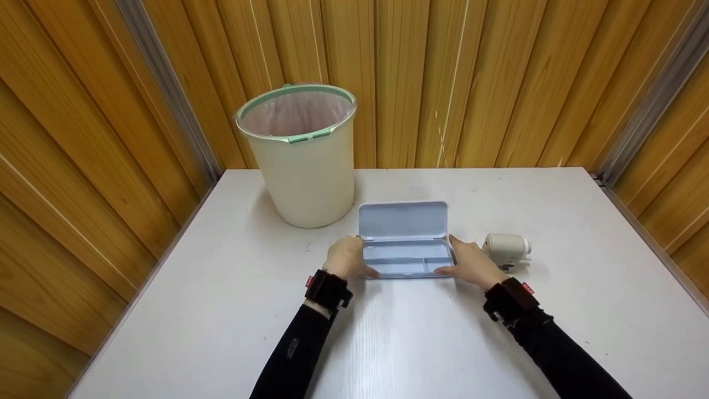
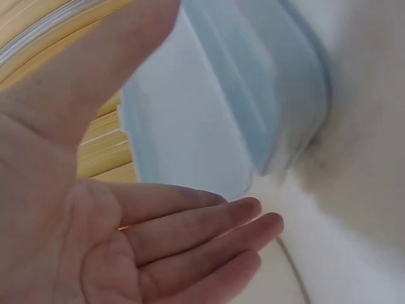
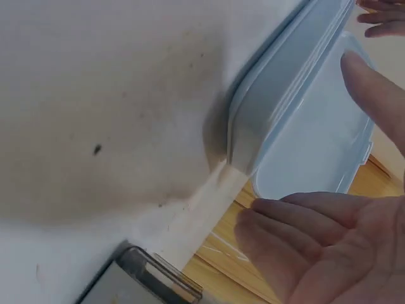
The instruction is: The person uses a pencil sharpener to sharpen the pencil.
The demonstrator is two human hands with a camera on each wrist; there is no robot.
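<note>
Both hands frame an open pale blue case (image 1: 404, 249) near the middle of the white counter (image 1: 388, 343). At the case's left end, the left hand (image 1: 346, 258) has relaxed, nearly straight fingers, and the thumb reaches along the front edge; the wrist view shows an open palm with the case just beyond the fingertips (image 2: 253, 218). At the right end, the right hand (image 1: 471, 263) has its fingers spread and loose, the thumb by the front corner; its wrist view likewise shows an open palm beside the case's end wall. Neither hand curls round the case. The lid stands up at the back, and the tray shows long compartments. A cream bin (image 1: 302, 160) with a green rim and pink liner stands behind and left of the case. Just right of the right hand lies a small cream pencil sharpener (image 1: 507, 247). Wooden panels (image 1: 471, 77) rise behind the counter.
</note>
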